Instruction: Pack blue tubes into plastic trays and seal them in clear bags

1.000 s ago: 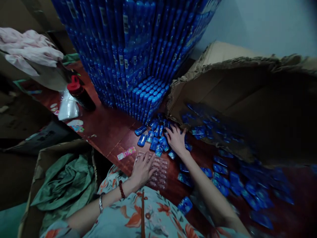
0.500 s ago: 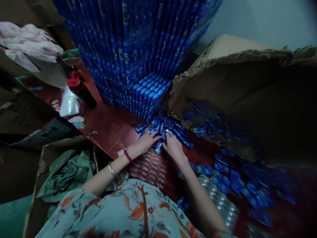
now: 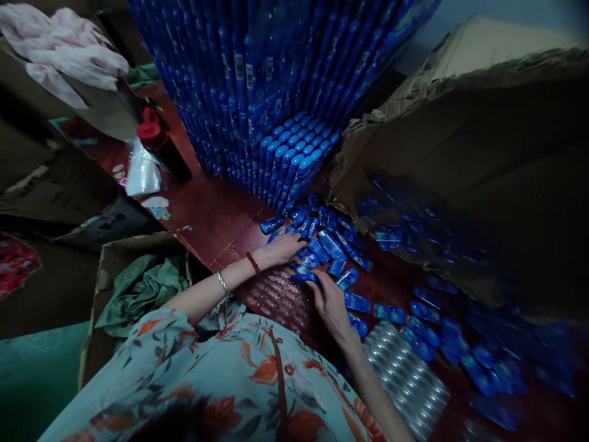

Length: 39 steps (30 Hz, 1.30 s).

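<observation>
My right hand pinches one small blue packet between thumb and fingers, held over the near edge of the loose pile. My left hand, with a red bead bracelet and a silver bangle on the wrist, reaches palm down onto the pile, fingers stretched over the packets; no held packet shows in it. Shiny blue packets lie jumbled just beyond both hands. Below the hands, close to my body, a clear plastic tray with rows of moulded hollows lies on the red surface.
A tall stack of blue packets rises ahead. On the right, a torn cardboard box lies open with blue packets inside. Another clear tray is near my right forearm. At left are a red-capped bottle and a carton with green cloth.
My hands have moved apart. The right hand has drawn back toward me with a blue packet in its fingers, while the left stays over the pile. The camera view has shifted.
</observation>
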Tool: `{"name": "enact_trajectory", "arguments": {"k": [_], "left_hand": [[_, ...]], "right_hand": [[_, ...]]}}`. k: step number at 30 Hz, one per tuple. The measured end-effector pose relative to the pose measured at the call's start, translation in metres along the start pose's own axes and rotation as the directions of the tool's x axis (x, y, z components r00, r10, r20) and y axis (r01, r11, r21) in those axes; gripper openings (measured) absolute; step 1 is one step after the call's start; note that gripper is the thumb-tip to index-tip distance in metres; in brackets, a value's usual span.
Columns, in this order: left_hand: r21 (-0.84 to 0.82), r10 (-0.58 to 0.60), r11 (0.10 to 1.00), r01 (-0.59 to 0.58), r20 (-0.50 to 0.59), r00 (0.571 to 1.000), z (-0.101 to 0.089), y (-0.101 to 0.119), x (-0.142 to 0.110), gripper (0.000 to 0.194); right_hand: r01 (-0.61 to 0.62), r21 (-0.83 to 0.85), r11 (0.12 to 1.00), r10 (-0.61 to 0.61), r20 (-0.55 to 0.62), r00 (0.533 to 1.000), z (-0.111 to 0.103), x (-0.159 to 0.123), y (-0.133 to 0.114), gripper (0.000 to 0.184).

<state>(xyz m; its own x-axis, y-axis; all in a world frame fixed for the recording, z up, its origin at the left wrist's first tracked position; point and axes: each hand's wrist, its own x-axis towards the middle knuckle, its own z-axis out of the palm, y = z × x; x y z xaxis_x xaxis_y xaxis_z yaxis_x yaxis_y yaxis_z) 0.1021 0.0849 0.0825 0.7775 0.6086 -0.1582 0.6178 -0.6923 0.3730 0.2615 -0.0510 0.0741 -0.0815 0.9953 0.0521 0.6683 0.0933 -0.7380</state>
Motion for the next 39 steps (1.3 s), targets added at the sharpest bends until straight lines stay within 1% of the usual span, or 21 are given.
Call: {"name": "enact_trajectory", "arguments": {"k": [1, 3, 5, 7, 8, 10, 12, 14, 16, 18, 19, 20, 22, 23, 25, 27, 29, 31, 33, 36, 39], "left_hand": [[-0.014, -0.008, 1.0, 0.008, 0.005, 1.0, 0.001, 0.001, 0.001, 0.041], [-0.062, -0.015, 0.998, 0.014, 0.0, 1.0, 0.002, 0.0, 0.002, 0.035], [-0.118, -0.024, 0.993, 0.022, -0.019, 1.0, 0.002, -0.004, -0.002, 0.027], [-0.191, -0.022, 0.981, 0.012, -0.046, 0.999, 0.002, -0.01, -0.01, 0.022], [-0.239, -0.008, 0.971, -0.008, -0.065, 0.998, 0.001, -0.013, -0.015, 0.023], [-0.319, 0.041, 0.945, -0.074, -0.107, 0.993, 0.001, -0.016, -0.025, 0.032], [-0.321, 0.081, 0.94, -0.113, -0.112, 0.99, 0.002, -0.014, -0.033, 0.044], [-0.262, 0.072, 0.961, -0.086, -0.064, 0.995, 0.004, -0.008, -0.035, 0.046], [-0.196, 0.045, 0.98, -0.042, 0.007, 0.999, 0.006, -0.001, -0.034, 0.039], [-0.165, 0.029, 0.986, -0.021, 0.047, 0.998, 0.006, 0.003, -0.032, 0.033], [-0.164, 0.021, 0.986, -0.014, 0.043, 0.999, 0.006, 0.003, -0.033, 0.031], [-0.176, 0.006, 0.984, -0.004, 0.015, 1.0, 0.004, 0.003, -0.035, 0.029], [-0.261, -0.036, 0.965, 0.008, -0.104, 0.994, 0.001, -0.001, -0.043, 0.028], [-0.332, -0.068, 0.943, 0.003, -0.183, 0.981, 0.0, -0.002, -0.049, 0.029], [-0.471, -0.15, 0.882, -0.023, -0.327, 0.933, 0.0, -0.003, -0.063, 0.031], [-0.552, -0.231, 0.833, -0.027, -0.392, 0.89, 0.007, 0.003, -0.077, 0.031], [-0.586, -0.29, 0.81, 0.011, -0.384, 0.877, 0.018, 0.014, -0.089, 0.029], [-0.603, -0.314, 0.796, 0.044, -0.351, 0.882, 0.03, 0.024, -0.097, 0.03], [-0.616, -0.301, 0.787, 0.038, -0.33, 0.895, 0.037, 0.031, -0.103, 0.035], [-0.631, -0.276, 0.775, 0.019, -0.312, 0.909, 0.035, 0.032, -0.107, 0.043], [-0.629, -0.29, 0.777, 0.035, -0.307, 0.906, 0.026, 0.027, -0.11, 0.04]], "right_hand": [[0.049, -0.09, 0.995, -0.046, 0.03, 0.998, 0.002, -0.001, 0.001, 0.03], [0.106, -0.266, 0.958, -0.077, 0.12, 0.99, 0.001, -0.001, -0.001, 0.034], [0.137, -0.419, 0.897, -0.05, 0.213, 0.976, -0.004, 0.002, -0.007, 0.04], [0.175, -0.514, 0.84, -0.02, 0.293, 0.956, -0.01, 0.008, -0.016, 0.042], [0.191, -0.546, 0.816, -0.004, 0.325, 0.946, -0.013, 0.012, -0.021, 0.042], [0.214, -0.592, 0.777, 0.028, 0.371, 0.928, -0.017, 0.018, -0.031, 0.04], [0.235, -0.628, 0.742, 0.055, 0.406, 0.912, -0.018, 0.023, -0.041, 0.038], [0.273, -0.658, 0.702, 0.074, 0.448, 0.891, -0.017, 0.024, -0.049, 0.037], [0.311, -0.683, 0.661, 0.089, 0.483, 0.871, -0.014, 0.025, -0.056, 0.036], [0.323, -0.7, 0.638, 0.113, 0.499, 0.859, -0.012, 0.026, -0.061, 0.033], [0.315, -0.704, 0.637, 0.13, 0.501, 0.856, -0.012, 0.027, -0.062, 0.032], [0.303, -0.704, 0.643, 0.148, 0.502, 0.852, -0.013, 0.029, -0.062, 0.03], [0.272, -0.693, 0.667, 0.178, 0.502, 0.846, -0.015, 0.031, -0.059, 0.025], [0.251, -0.683, 0.686, 0.186, 0.498, 0.847, -0.018, 0.032, -0.057, 0.021], [0.206, -0.643, 0.738, 0.185, 0.486, 0.854, -0.022, 0.033, -0.051, 0.017], [0.157, -0.58, 0.799, 0.169, 0.468, 0.867, -0.024, 0.032, -0.046, 0.02], [0.122, -0.516, 0.848, 0.14, 0.44, 0.887, -0.024, 0.029, -0.04, 0.023], [0.104, -0.48, 0.871, 0.118, 0.41, 0.905, -0.021, 0.026, -0.036, 0.025], [0.105, -0.467, 0.878, 0.102, 0.395, 0.913, -0.018, 0.024, -0.032, 0.026], [0.105, -0.474, 0.874, 0.099, 0.385, 0.917, -0.015, 0.021, -0.031, 0.027], [0.082, -0.495, 0.865, 0.12, 0.364, 0.924, -0.013, 0.019, -0.032, 0.026]]}}
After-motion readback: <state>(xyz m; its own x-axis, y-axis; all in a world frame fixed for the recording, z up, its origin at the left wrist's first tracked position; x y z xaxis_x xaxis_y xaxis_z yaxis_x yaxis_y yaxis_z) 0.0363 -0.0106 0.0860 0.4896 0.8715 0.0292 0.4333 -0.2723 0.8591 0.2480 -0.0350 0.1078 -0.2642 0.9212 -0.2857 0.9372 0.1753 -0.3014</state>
